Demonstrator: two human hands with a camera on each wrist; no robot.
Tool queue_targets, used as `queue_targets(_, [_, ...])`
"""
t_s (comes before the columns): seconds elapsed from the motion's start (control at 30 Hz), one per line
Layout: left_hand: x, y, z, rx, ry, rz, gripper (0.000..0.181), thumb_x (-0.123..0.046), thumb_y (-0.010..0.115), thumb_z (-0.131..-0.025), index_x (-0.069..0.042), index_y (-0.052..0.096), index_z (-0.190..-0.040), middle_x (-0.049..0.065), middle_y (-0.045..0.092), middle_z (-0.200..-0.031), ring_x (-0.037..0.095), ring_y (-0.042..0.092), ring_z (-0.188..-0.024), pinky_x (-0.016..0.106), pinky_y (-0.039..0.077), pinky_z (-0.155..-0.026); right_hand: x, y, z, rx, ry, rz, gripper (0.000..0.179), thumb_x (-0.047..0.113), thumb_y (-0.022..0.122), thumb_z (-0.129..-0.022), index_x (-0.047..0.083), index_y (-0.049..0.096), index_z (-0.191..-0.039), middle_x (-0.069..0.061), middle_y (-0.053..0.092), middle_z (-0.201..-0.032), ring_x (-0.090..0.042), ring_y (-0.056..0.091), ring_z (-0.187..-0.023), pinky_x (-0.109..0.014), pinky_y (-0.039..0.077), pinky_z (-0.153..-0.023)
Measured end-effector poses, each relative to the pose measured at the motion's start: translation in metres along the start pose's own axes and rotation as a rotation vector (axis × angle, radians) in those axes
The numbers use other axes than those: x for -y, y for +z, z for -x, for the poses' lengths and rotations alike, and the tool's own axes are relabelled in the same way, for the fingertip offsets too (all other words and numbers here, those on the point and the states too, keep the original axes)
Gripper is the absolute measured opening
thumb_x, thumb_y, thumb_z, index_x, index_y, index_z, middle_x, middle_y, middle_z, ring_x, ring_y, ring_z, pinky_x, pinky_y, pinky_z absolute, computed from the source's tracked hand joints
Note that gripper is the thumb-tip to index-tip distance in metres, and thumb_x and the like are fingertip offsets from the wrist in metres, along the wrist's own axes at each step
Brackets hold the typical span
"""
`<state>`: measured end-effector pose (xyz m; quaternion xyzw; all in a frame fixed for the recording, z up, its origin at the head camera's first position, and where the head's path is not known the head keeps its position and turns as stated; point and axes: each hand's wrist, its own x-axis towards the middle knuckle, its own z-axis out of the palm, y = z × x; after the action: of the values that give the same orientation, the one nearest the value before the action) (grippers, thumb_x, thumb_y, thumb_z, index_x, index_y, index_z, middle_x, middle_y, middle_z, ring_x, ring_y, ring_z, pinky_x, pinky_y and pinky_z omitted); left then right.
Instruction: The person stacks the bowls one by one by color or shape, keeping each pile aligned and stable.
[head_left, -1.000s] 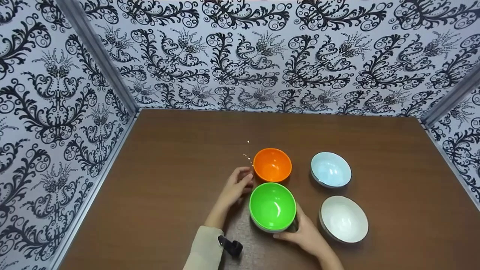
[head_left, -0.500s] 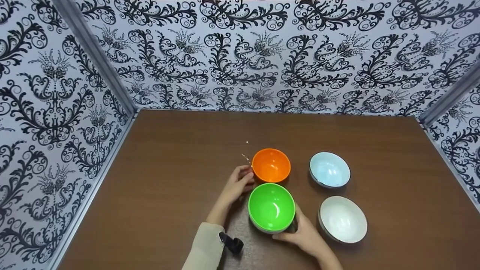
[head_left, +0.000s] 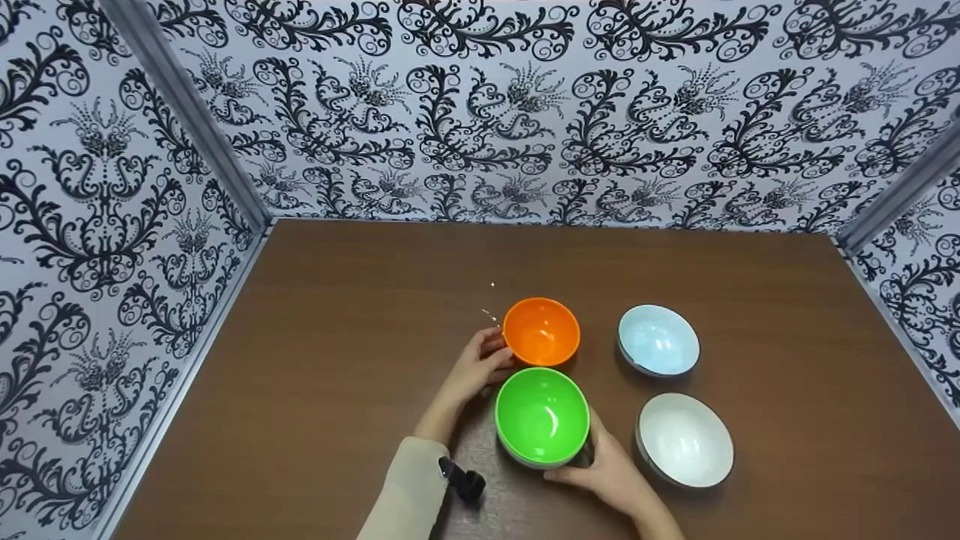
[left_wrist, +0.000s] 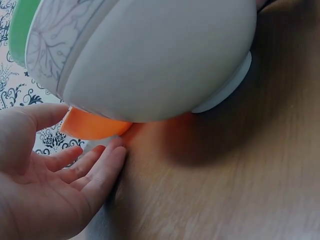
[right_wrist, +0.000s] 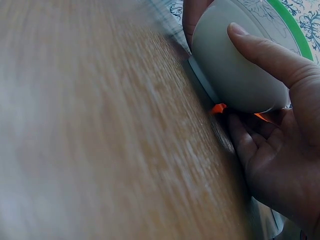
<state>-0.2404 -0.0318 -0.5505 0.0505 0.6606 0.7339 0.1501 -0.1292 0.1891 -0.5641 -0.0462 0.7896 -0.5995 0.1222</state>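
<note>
A green bowl shows above the rim of a white bowl with a leaf-pattern band and appears nested inside it. My right hand grips this pair from the right, its thumb along the near wall. The foot is close to the table; I cannot tell whether it touches. Just behind stands an orange bowl, partly hidden by the white one in both wrist views. Beside its left wall is my left hand, fingers loosely spread and fingertips at or almost at the orange wall.
To the right stand a light blue bowl and, nearer, another white bowl. All are on a brown wooden table with patterned walls at the back and sides. Small bright specks show left of the orange bowl.
My left hand has moved slightly right and forward, closer to the orange bowl. The right hand and the green and white bowls hold nearly still; the whole view drifts a little.
</note>
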Motion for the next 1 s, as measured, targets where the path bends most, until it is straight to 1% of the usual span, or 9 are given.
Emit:
queue_targets(0.13, [-0.0013, 0.0001, -0.0015, 0.009, 0.002, -0.012, 0.054, -0.008, 0.053, -0.101, 0.011, 0.030, -0.145, 0.036, 0.045, -0.143, 0.029, 0.068, -0.104, 0.044, 0.058, -0.094, 0.0003, 0.0000, 0.0011, -0.015, -0.012, 0.012, 0.115, 0.015, 0.093, -0.066, 0.013, 0.024, -0.158, -0.008, 0.042, -0.156, 0.002, 0.043, -0.134, -0.015, 0.031, -0.111])
queue_targets(0.33, [-0.0034, 0.0005, -0.0043, 0.015, -0.010, -0.050, 0.055, -0.011, 0.055, -0.100, 0.009, 0.032, -0.146, 0.034, 0.046, -0.143, 0.034, 0.069, -0.105, 0.044, 0.058, -0.091, 0.0009, 0.0004, 0.0021, -0.028, -0.035, 0.035, 0.113, 0.017, 0.093, -0.066, 0.013, 0.026, -0.157, -0.009, 0.044, -0.155, 0.000, 0.044, -0.134, -0.015, 0.031, -0.112])
queue_targets(0.47, [-0.0033, 0.0008, -0.0065, 0.018, -0.013, -0.072, 0.056, -0.012, 0.056, -0.100, 0.008, 0.032, -0.146, 0.033, 0.047, -0.143, 0.037, 0.069, -0.106, 0.043, 0.059, -0.090, 0.0001, 0.0004, 0.0013, -0.029, -0.032, 0.027, 0.114, 0.016, 0.093, -0.065, 0.013, 0.027, -0.157, -0.008, 0.044, -0.155, 0.001, 0.044, -0.134, -0.015, 0.030, -0.112])
queue_targets(0.63, [-0.0039, 0.0008, -0.0074, 0.028, -0.014, -0.089, 0.054, -0.012, 0.054, -0.101, 0.006, 0.032, -0.147, 0.032, 0.048, -0.143, 0.037, 0.070, -0.104, 0.042, 0.060, -0.087, -0.0001, 0.0010, -0.0005, -0.019, -0.015, 0.006, 0.117, 0.014, 0.093, -0.064, 0.014, 0.024, -0.158, -0.007, 0.042, -0.156, 0.001, 0.044, -0.133, -0.014, 0.031, -0.111])
queue_targets(0.77, [-0.0042, 0.0007, -0.0087, 0.040, -0.020, -0.095, 0.052, -0.011, 0.052, -0.102, 0.005, 0.032, -0.147, 0.032, 0.049, -0.142, 0.034, 0.072, -0.099, 0.040, 0.061, -0.084, 0.0000, 0.0011, -0.0014, -0.019, 0.007, 0.010, 0.118, 0.014, 0.093, -0.064, 0.015, 0.023, -0.159, -0.006, 0.041, -0.157, 0.000, 0.044, -0.134, -0.015, 0.031, -0.111])
queue_targets(0.83, [-0.0041, 0.0009, -0.0093, 0.038, -0.025, -0.085, 0.052, -0.011, 0.052, -0.102, 0.005, 0.032, -0.147, 0.031, 0.050, -0.142, 0.030, 0.073, -0.096, 0.039, 0.061, -0.083, 0.0003, 0.0008, -0.0014, -0.014, 0.016, 0.013, 0.119, 0.014, 0.093, -0.064, 0.016, 0.022, -0.159, -0.005, 0.040, -0.157, -0.001, 0.043, -0.135, -0.016, 0.031, -0.112])
queue_targets(1.0, [-0.0035, 0.0010, -0.0093, 0.021, -0.043, -0.073, 0.051, -0.010, 0.053, -0.102, 0.003, 0.034, -0.147, 0.030, 0.051, -0.141, 0.020, 0.073, -0.088, 0.035, 0.062, -0.078, 0.0003, 0.0001, 0.0003, -0.008, -0.002, 0.011, 0.116, 0.016, 0.093, -0.066, 0.015, 0.023, -0.159, -0.007, 0.041, -0.157, -0.001, 0.043, -0.135, -0.017, 0.031, -0.112])
